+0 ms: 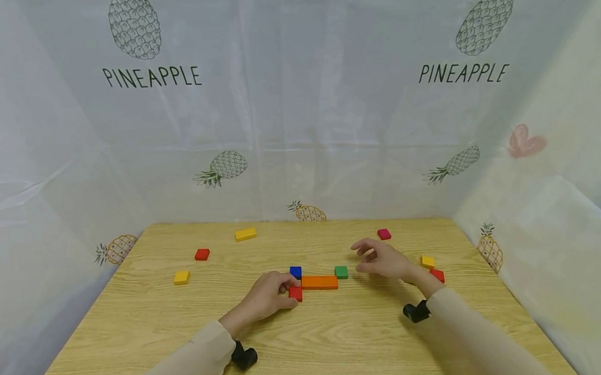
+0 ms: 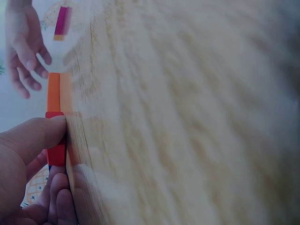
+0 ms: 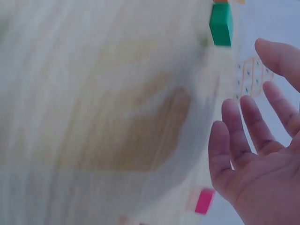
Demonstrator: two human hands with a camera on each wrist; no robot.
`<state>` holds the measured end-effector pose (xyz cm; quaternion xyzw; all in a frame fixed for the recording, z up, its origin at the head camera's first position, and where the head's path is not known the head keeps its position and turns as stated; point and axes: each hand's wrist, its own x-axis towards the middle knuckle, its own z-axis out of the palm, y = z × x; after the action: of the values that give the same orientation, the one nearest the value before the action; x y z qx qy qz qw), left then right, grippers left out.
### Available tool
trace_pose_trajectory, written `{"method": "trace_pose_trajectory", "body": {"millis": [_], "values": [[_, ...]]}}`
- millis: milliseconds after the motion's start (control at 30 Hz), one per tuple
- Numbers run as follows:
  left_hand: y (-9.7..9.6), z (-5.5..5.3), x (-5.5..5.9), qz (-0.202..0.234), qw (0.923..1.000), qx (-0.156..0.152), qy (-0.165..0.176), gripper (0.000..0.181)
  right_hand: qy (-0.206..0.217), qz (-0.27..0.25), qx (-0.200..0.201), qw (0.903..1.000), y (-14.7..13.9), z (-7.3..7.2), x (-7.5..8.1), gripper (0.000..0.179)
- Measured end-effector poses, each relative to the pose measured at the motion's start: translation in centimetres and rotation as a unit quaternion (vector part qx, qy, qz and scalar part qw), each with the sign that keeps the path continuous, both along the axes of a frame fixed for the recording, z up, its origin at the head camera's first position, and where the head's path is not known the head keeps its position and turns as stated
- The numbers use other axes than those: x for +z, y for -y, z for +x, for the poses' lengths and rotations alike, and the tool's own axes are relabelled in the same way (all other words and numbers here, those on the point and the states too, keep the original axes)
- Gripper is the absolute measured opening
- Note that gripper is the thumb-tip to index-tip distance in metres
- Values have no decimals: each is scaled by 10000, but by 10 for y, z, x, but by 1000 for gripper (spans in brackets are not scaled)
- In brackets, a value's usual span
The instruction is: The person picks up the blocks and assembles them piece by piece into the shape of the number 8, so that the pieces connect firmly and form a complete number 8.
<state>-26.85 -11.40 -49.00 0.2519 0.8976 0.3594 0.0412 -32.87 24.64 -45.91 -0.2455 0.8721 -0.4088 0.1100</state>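
My left hand (image 1: 264, 296) pinches a red block (image 1: 295, 294) between thumb and fingers, down on the wooden table at the left end of a long orange block (image 1: 320, 283). Just behind the red block sits a blue block (image 1: 296, 272). At the orange block's far right corner lies a green block (image 1: 341, 272). To the right of the green one, my right hand (image 1: 383, 259) hovers over the table, fingers loosely bent and holding nothing. In the left wrist view the thumb lies across the red block (image 2: 56, 152), hiding part of it.
On the left lie a red block (image 1: 202, 254), a yellow block (image 1: 181, 278) and a long yellow block (image 1: 245, 235). A pink block (image 1: 384, 234), a yellow block (image 1: 427, 261) and a red block (image 1: 437, 275) lie on the right. A pineapple-print sheet (image 1: 294, 105) hangs behind the table.
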Motion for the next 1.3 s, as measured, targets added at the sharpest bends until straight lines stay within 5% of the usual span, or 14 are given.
{"method": "trace_pose_trajectory", "body": {"millis": [467, 833, 1300], "values": [[1, 2, -2, -67, 10000, 32, 52, 27, -979, 282, -920, 9905, -43, -28, -1, 51], [1, 1, -1, -104, 9999, 57, 48, 26, -968, 465, -1305, 9856, -60, -50, -8, 52], [1, 2, 1, -84, 9999, 65, 76, 27, -708, 425, -1147, 9900, -65, -68, -16, 55]]}}
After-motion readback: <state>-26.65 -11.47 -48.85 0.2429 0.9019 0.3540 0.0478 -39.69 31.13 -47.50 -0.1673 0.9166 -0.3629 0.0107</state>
